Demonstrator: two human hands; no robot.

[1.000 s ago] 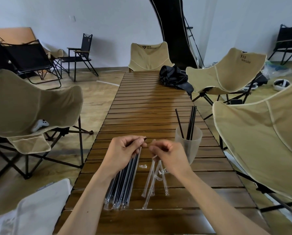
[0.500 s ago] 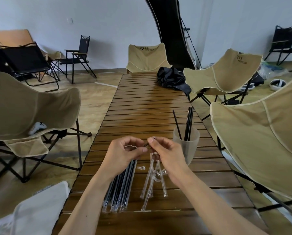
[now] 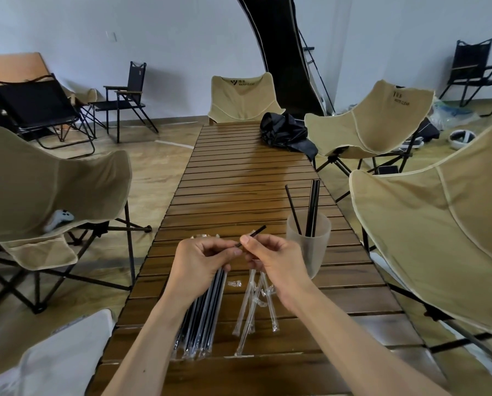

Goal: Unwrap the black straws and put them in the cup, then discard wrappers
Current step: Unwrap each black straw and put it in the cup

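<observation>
A long slatted wooden table (image 3: 239,181) is seen, and every place below is given from the frosted cup (image 3: 310,247) standing near its right edge. Three black straws (image 3: 313,207) are stood upright in the cup. Far behind the cup, at the table's far end, a crumpled black bag (image 3: 284,132) is laid. Tan folding chairs (image 3: 410,224) are set to the right of the cup and beyond it, and another is placed well to its left, past the table's edge. In front of the cup and to its left, a bundle of wrapped straws (image 3: 202,315) is laid lengthwise on the slats, its far end hidden under the left hand (image 3: 202,264). Between that bundle and the cup, a loose heap of empty clear wrappers (image 3: 253,304) is spread, partly covered by the right hand (image 3: 276,261).

Just left of the cup, a single black straw (image 3: 254,232) is held between both hands above the table. Its bare tip is pointed up toward the cup; the part just behind the tip is pinched between the right thumb and forefinger. The left fingers are curled round the wrapped end, which is mostly concealed by them.
</observation>
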